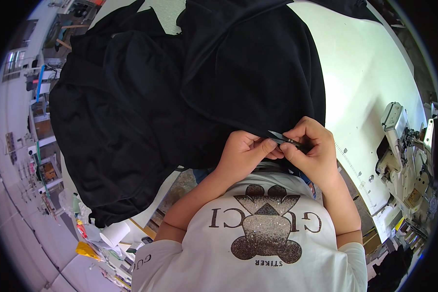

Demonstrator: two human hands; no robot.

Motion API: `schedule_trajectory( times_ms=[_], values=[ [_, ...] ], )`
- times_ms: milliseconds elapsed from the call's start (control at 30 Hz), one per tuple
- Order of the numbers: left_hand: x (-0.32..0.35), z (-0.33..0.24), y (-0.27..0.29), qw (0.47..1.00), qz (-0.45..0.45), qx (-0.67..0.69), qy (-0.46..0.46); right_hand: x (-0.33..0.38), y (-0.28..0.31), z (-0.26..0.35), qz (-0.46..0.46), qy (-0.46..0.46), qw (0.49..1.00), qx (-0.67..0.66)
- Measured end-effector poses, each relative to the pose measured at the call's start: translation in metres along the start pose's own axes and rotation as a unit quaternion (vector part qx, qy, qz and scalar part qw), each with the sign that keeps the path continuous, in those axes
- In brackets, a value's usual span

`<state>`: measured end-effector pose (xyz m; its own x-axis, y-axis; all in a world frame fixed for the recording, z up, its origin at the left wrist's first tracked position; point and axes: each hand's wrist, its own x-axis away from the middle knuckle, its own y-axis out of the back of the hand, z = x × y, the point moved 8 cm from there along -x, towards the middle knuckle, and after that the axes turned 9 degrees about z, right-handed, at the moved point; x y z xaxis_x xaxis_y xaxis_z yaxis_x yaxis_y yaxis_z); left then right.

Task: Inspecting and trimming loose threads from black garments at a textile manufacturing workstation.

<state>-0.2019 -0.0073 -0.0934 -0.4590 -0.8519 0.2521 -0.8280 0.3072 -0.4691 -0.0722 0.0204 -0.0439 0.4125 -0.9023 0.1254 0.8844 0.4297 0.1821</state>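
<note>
Two hands were counted at the near edge of one pale worktable [370,73]: one left hand [243,151] and one right hand [312,148], with one small pair of thread snips [283,139] pinched between them. One heap of black fabric [180,97] was counted across the table's far and left edges; how many separate garments made it up could not be told. One industrial sewing machine [406,155] was counted at the table's right edge, and one white roll [114,233] below its near left corner.

White table [370,73] has a big pile of black fabric [180,92] dumped on it, sewing machine [404,146] on the right edge.
</note>
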Motion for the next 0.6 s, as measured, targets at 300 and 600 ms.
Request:
schedule_trajectory(
  times_ms=[300,600],
  values=[
    [-0.002,0.002,0.0,1.0,0.001,-0.012,0.005,0.002,0.003,-0.01,0.002,-0.048,0.999,-0.019],
    [0.0,0.003,0.009,0.998,-0.011,0.053,0.023,0.002,0.007,-0.013,-0.023,-0.046,0.998,-0.024]
  ],
)
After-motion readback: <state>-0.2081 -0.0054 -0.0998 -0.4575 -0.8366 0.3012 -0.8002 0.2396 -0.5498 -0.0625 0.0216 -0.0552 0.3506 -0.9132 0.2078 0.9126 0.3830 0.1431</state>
